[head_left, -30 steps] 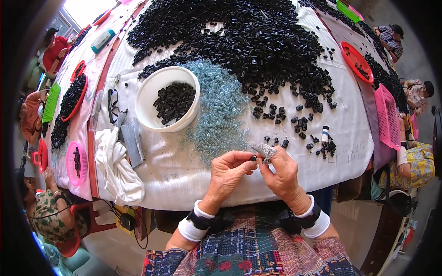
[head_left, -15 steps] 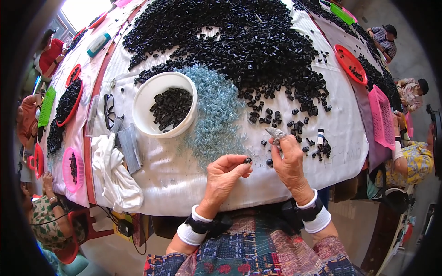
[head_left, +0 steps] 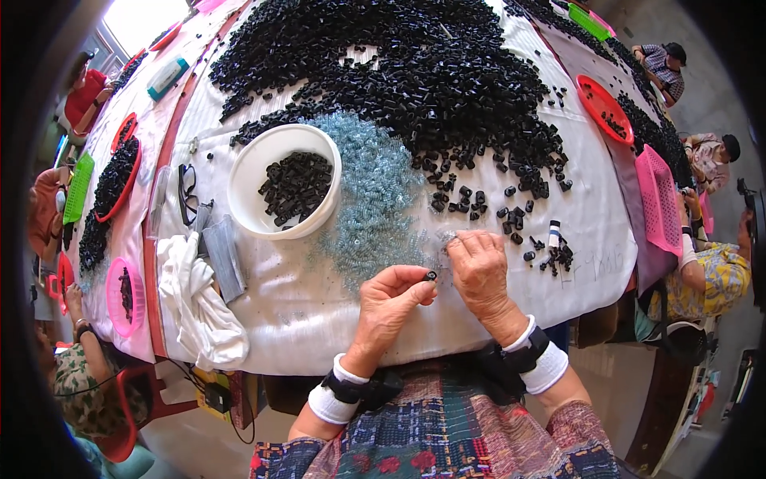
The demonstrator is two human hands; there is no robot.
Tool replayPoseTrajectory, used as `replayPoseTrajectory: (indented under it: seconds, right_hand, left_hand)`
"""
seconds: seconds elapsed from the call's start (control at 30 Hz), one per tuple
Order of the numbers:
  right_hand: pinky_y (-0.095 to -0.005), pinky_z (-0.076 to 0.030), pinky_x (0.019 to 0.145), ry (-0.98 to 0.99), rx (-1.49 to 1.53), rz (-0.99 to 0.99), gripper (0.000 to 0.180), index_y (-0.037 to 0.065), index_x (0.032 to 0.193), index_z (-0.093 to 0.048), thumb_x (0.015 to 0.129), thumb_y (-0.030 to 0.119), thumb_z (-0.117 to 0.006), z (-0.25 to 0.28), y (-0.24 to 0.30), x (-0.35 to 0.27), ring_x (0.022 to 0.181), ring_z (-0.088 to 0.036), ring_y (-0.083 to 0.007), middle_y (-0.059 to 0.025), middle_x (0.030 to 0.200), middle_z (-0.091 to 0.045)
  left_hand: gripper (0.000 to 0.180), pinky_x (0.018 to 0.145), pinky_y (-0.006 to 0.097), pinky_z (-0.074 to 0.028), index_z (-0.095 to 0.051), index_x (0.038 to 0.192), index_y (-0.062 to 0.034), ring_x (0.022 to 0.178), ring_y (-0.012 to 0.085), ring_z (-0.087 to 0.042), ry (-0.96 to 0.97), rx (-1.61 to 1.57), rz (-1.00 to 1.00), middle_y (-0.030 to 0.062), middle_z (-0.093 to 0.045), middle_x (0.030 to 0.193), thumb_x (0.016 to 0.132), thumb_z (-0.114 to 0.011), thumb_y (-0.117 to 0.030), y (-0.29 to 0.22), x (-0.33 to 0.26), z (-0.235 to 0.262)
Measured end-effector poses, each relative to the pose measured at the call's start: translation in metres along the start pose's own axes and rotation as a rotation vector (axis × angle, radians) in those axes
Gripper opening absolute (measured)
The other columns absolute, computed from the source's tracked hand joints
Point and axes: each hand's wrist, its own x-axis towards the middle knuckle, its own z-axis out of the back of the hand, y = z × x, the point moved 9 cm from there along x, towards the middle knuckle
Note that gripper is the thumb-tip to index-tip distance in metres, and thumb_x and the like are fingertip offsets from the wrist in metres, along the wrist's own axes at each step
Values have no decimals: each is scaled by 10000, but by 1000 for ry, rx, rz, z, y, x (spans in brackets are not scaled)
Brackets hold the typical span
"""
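My left hand [head_left: 391, 307] is closed in a pinch on a small round black plastic part [head_left: 432, 276], whose open end faces up. Just right of it, my right hand [head_left: 480, 275] is closed, its back turned up. A silvery, partly see-through thing [head_left: 448, 236] shows blurred at its fingertips; most of it is hidden by the fingers. Beyond my left hand spreads a pile of pale blue, spring-like coils [head_left: 371, 199]. A white bowl [head_left: 239, 199] beside that pile holds black plastic parts [head_left: 295, 190]. A large heap of the same black parts [head_left: 383, 72] covers the table's far side.
Loose black parts and a small white-and-dark tube [head_left: 554, 233] lie to the right. On the left are eyeglasses [head_left: 188, 194], a white cloth [head_left: 195, 295] and a folded grey cloth [head_left: 224, 259]. Baskets, including a pink one [head_left: 661, 199], and people flank both sides.
My right hand has moved left toward my left hand and turned its back up, so the silvery pointed thing is now mostly covered. My left hand stays nearly still with the black part.
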Motion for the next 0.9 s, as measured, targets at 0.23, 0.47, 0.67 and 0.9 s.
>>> replayPoseTrajectory:
  seconds: [0.23, 0.47, 0.67, 0.9]
  right_hand:
    - [-380, -473, 684, -40, 389, -86, 198, 19, 897, -610, 702, -15, -609, 16, -4, 2, 769, -605, -271, -131, 868, -615]
    - [-343, -501, 589, -31, 768, -198, 242, -2, 922, -615, 697, -87, -645, 36, 10, -4, 679, -613, -273, -141, 850, -608]
    - [-346, -507, 623, -43, 726, -139, 281, -11, 941, -617, 673, -89, -651, 32, 12, -8, 751, -611, -288, -143, 872, -611]
    - [-339, -508, 652, -54, 685, -45, 308, -27, 963, -617, 664, -93, -654, 41, 19, -4, 767, -604, -296, -146, 868, -611]
  left_hand:
    - [163, 705, 258, -533, -612, 987, 13, 757, 137, -643, -23, -32, -5, 97, -672, 903, 835, -647, -33, 2, 0, 3]
    - [191, 685, 244, -524, -620, 999, 24, 746, 130, -639, -29, -13, -12, 87, -672, 860, 828, -666, -49, 0, -2, -1]
    - [204, 673, 230, -513, -624, 999, 27, 738, 115, -629, -21, 5, -27, 77, -671, 838, 820, -679, -54, -1, -1, -2]
    - [189, 681, 239, -523, -616, 980, 30, 728, 135, -641, -56, 42, -26, 98, -673, 832, 814, -678, -33, -3, -3, -3]
